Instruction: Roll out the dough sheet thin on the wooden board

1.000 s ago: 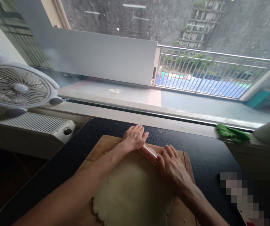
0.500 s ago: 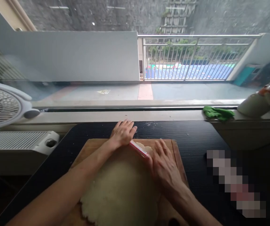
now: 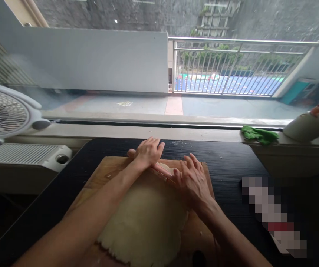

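A pinkish rolling pin (image 3: 163,171) lies slantwise across the far part of a sheet of rolled dough (image 3: 145,222). The dough is pale with ragged edges and rests on a wooden cutting board (image 3: 92,178). My left hand (image 3: 148,151) presses on the pin's upper left part, fingers stretched out past it. The pin's rounded end pokes out left of that hand. Over the lower right part lies my right hand (image 3: 191,178), its fingers extended and slightly apart. The pin's right end is hidden under it.
The board sits on a black table (image 3: 232,163) with flour specks at its far edge. A blurred-out object (image 3: 273,215) lies at right. On the windowsill are a green cloth (image 3: 259,134) and a light pitcher-like container (image 3: 301,126). A fan (image 3: 6,111) stands left.
The rolling pin has turned under my palms: its red-and-white stripe no longer shows and a plain pink side does. My right hand has shifted slightly, its fingers higher. The view has tilted a little.
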`<action>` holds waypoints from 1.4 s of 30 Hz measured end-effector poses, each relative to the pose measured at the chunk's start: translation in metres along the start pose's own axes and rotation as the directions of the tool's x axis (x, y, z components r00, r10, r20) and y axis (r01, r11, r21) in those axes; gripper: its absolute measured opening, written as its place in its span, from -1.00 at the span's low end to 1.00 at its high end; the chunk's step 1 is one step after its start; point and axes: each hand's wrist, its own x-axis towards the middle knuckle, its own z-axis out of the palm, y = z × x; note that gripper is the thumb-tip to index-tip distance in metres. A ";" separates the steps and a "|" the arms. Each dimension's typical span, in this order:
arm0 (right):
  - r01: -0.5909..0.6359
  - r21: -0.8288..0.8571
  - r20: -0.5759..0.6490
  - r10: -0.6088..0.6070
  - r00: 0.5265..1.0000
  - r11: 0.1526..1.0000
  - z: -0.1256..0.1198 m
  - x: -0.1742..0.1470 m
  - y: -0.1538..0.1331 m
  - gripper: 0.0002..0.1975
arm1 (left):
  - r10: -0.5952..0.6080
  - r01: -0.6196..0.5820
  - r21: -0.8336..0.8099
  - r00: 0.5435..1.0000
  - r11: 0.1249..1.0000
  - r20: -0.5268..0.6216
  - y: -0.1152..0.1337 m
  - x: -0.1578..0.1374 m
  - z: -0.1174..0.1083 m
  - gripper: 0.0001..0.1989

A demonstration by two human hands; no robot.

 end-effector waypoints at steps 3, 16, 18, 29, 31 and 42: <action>0.036 0.103 0.042 -0.041 0.998 0.994 -0.004 -0.020 -0.014 -0.62 | 0.000 0.000 -0.021 0.999 1.000 -0.041 -0.003 -0.019 -0.003 -0.58; 0.179 0.080 0.019 -0.181 0.983 0.981 0.002 0.006 -0.008 -0.65 | 0.031 -0.036 0.077 0.997 0.996 0.064 -0.039 -0.080 -0.022 -0.49; 0.091 0.033 0.014 -0.091 0.996 0.995 0.001 0.011 -0.004 -0.63 | 0.019 -0.027 0.066 0.992 0.997 0.124 -0.035 -0.049 -0.018 -0.50; 0.173 0.023 0.093 -0.174 0.980 0.985 -0.007 -0.026 -0.017 -0.60 | 0.032 -0.032 0.054 0.999 0.998 0.001 -0.033 -0.103 -0.027 -0.44; 0.070 -0.045 0.054 -0.068 0.996 0.997 0.000 0.008 -0.003 -0.58 | -0.034 0.033 0.045 0.999 0.998 0.033 -0.027 -0.068 -0.019 -0.45; 0.263 0.011 0.095 -0.263 0.960 0.965 -0.005 -0.056 -0.042 -0.51 | -0.041 0.042 0.021 0.998 0.999 -0.056 -0.027 -0.130 -0.037 -0.51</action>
